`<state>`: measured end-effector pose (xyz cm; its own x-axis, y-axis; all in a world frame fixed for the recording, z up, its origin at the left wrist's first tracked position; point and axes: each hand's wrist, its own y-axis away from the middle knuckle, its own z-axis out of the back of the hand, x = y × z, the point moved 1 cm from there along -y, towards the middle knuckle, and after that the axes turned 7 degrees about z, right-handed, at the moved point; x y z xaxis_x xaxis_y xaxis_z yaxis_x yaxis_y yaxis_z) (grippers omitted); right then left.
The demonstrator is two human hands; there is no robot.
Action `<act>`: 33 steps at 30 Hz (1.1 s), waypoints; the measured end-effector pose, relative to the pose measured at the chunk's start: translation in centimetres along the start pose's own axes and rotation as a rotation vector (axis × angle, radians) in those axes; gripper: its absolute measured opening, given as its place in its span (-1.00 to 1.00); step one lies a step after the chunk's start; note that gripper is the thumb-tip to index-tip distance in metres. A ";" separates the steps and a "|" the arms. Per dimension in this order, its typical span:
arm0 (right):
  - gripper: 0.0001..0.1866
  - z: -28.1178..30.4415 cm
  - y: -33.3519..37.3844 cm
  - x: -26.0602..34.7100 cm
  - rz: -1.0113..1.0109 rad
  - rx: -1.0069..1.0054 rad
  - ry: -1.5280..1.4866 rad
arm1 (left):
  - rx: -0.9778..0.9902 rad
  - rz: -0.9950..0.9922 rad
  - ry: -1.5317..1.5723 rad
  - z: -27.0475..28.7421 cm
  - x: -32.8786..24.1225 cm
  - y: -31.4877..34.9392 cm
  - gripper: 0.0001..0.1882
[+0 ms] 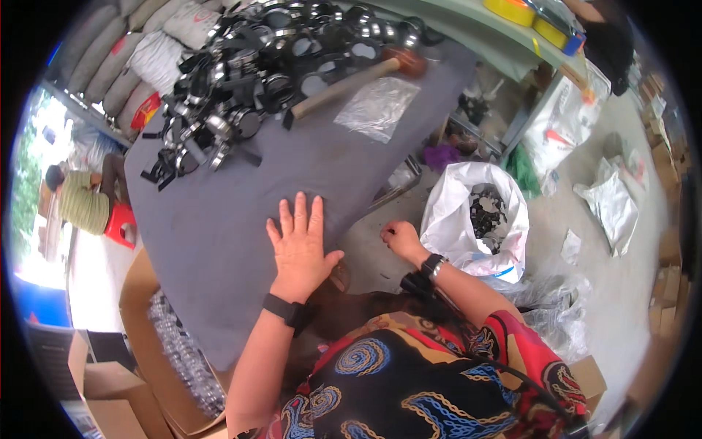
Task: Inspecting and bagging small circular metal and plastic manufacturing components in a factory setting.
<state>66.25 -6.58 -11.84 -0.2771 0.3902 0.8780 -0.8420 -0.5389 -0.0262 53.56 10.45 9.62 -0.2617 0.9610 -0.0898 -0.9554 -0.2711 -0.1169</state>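
Note:
My left hand (298,245) lies over the grey-covered table (212,241), fingers spread and nothing in it. Off the table's right edge, my right hand (401,238) is closed with its fingers curled in; whatever they hold, if anything, is hidden. Close by that hand stands a white sack (441,219) with small dark pieces (488,216) inside. Across the far part of the table spreads a heap of black and silver round metal parts with straps (274,88). A mallet (351,86) with a wooden handle and a brown head rests beside the heap, next to a clear plastic bag (379,106).
A cardboard box (139,293) of shiny wrapped parts stands at the table's left. Stacked sacks (110,62) line the back left. A person (86,201) sits on a red stool (121,223) farther left. Yellow tape rolls (510,10) lie on a green shelf (468,25).

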 end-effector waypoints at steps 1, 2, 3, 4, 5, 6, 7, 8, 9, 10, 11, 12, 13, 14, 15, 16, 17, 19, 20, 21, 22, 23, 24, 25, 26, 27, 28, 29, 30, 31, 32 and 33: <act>-0.83 0.2 -1.1 -1.2 -0.007 -0.008 -0.008 | 0.001 0.036 -0.045 0.0 -0.2 -0.8 -0.05; -0.81 0.3 -2.4 -2.4 -0.077 -0.002 0.030 | 0.006 0.031 -0.052 0.0 -0.3 -1.2 -0.05; -0.79 0.2 -4.0 -3.6 -0.143 0.011 0.068 | 0.002 0.046 -0.069 -0.1 -0.3 -1.4 -0.06; -0.79 0.1 -5.6 -4.6 -0.144 0.014 0.060 | -0.002 0.061 -0.087 -0.2 -0.1 -1.5 -0.07; -0.78 0.1 -7.2 -5.7 -0.139 -0.038 0.189 | 0.001 0.066 -0.077 -0.3 -0.1 -1.6 -0.08; -0.77 -0.6 -9.1 -6.8 -0.125 -0.081 0.312 | 0.004 0.085 -0.094 -0.1 0.2 -1.5 -0.08; -0.77 -1.4 -11.1 -8.5 -0.116 -0.066 0.299 | 0.022 0.082 -0.094 0.1 0.1 -1.6 -0.09; -0.75 -2.4 -13.2 -10.7 -0.190 -0.045 0.374 | 0.041 0.086 -0.098 0.3 0.0 -1.7 -0.10; -0.74 -3.7 -15.1 -12.6 -0.258 -0.018 0.448 | 0.053 0.098 -0.094 0.4 -0.1 -1.9 -0.12; -0.64 -5.1 -16.8 -14.2 -0.220 0.092 0.507 | 0.059 0.132 -0.124 0.4 0.2 -2.0 -0.12; -0.64 -3.0 -17.1 -23.3 -0.265 0.051 0.537 | 0.050 0.059 -0.061 0.1 -1.0 -3.2 -0.13; -0.55 0.9 -18.3 -29.8 -0.147 -0.527 0.083 | 0.025 -0.038 0.038 0.3 -2.3 -4.1 -0.14; -0.55 -2.5 -20.1 -29.2 -0.145 -0.491 0.042 | 0.060 0.013 0.009 0.3 -1.5 -3.8 -0.13; -0.54 -6.4 -21.5 -27.5 -0.161 -0.285 0.265 | 0.082 0.049 -0.041 0.3 -0.6 -3.4 -0.13; -0.53 -10.7 -22.0 -26.2 -0.165 -0.073 0.485 | 0.106 0.115 -0.087 0.3 0.0 -3.0 -0.13; -0.53 -13.7 -22.1 -25.1 -0.173 -0.053 0.451 | 0.123 0.157 -0.114 0.4 0.3 -2.8 -0.12; -0.50 -17.3 -21.9 -23.8 -0.151 0.087 0.735 | 0.140 0.187 -0.159 0.3 0.5 -2.6 -0.10; -0.48 -18.8 -20.5 -28.8 -0.186 0.212 1.044 | 0.148 0.158 -0.162 0.2 -0.2 -3.1 -0.09; -0.47 -17.7 -19.1 -33.0 -0.156 -0.036 0.491 | 0.119 0.126 -0.117 0.0 -0.9 -3.7 -0.08; -0.46 -14.1 -19.4 -36.9 -0.099 -0.328 -0.009 | 0.115 0.032 -0.029 -0.7 -2.2 -4.4 -0.07; -0.44 -7.4 -17.7 -41.6 0.068 -0.615 -0.515 | 0.088 -0.055 0.045 0.2 -3.5 -4.5 -0.07; -0.44 -12.6 -16.6 -38.3 0.021 -0.591 -0.594 | 0.119 -0.002 -0.033 -1.0 -2.8 -4.4 -0.06; -0.47 -15.8 -16.8 -33.6 -0.073 -0.343 -0.350 | 0.137 0.047 -0.104 -1.7 -2.1 -4.3 -0.06; -0.50 -17.2 -17.4 -28.4 -0.134 -0.093 -0.092 | 0.132 0.062 -0.177 -2.0 -1.2 -4.0 -0.06; -0.53 -17.9 -18.0 -22.2 -0.155 0.166 0.163 | 0.148 0.089 -0.237 -1.7 -0.2 -3.3 -0.06; -0.55 -16.4 -18.7 -15.4 -0.149 0.408 0.441 | 0.119 0.118 -0.287 -0.7 0.7 -2.5 -0.07; -0.57 -12.6 -18.0 -10.1 -0.161 0.629 0.749 | 0.089 0.122 -0.305 -0.3 1.0 -2.2 -0.09; -0.65 -9.9 -16.3 -14.0 -0.176 0.349 0.777 | 0.092 0.059 -0.251 -1.2 -0.6 -3.1 -0.07; -0.65 -8.2 -15.5 -14.4 -0.206 0.338 0.785 | 0.097 0.033 -0.234 -1.5 -1.0 -3.2 -0.07; -0.66 -7.0 -14.8 -14.6 -0.187 0.334 0.778 | 0.088 0.024 -0.223 -1.7 -1.2 -3.3 -0.06; -0.67 -6.3 -14.4 -14.6 -0.160 0.333 0.765 | 0.080 0.021 -0.219 -1.8 -1.3 -3.4 -0.06; -0.67 -6.1 -14.2 -14.8 -0.172 0.329 0.759 | 0.085 0.009 -0.220 -1.9 -1.4 -3.5 -0.06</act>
<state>79.48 -0.18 -27.41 -0.4922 0.8191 0.2945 -0.7559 -0.5700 0.3220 57.49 9.93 8.30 -0.2846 0.9500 0.1288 -0.9586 -0.2828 -0.0320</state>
